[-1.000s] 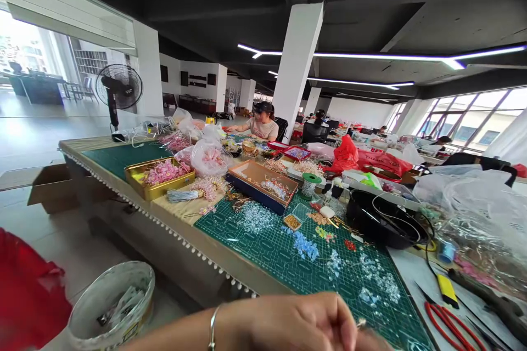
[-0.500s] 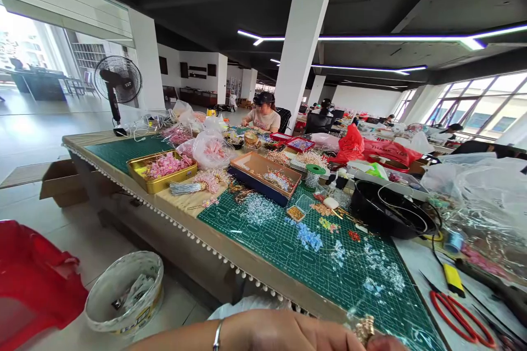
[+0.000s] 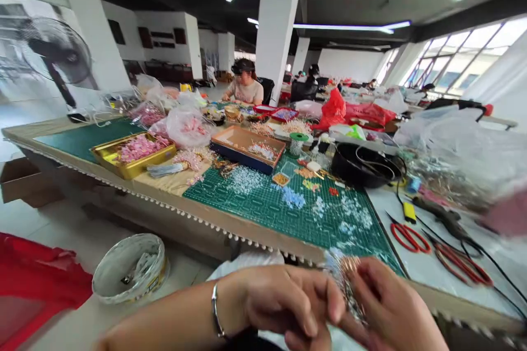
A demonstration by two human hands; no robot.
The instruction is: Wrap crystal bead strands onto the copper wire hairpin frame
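At the bottom of the view both of my hands meet over a wired bead ornament [image 3: 345,277] with gold-coloured stems and pale blue and clear beads. My right hand [image 3: 391,304] pinches it between thumb and fingers from the right. My left hand [image 3: 284,299], a silver bracelet [image 3: 216,310] on its wrist, is beside it with fingers curled; one fingertip reaches the ornament's edge. Whether anything fine lies in those curled fingers I cannot make out. Behind the hands, a green cutting mat [image 3: 255,214] bears loose pale blue beads [image 3: 291,196] and clear beads [image 3: 245,180].
Red-handled scissors [image 3: 409,237] and a black-handled tool [image 3: 440,216] lie at right. A black bowl [image 3: 358,167], cardboard tray [image 3: 230,140] and gold tin [image 3: 111,162] stand farther back. On the floor is a white bucket [image 3: 102,279]. A co-worker [image 3: 246,88] sits across the table.
The view has turned downward and a little right. Both hands have come higher into view, and the ornament and my right hand show much more fully.
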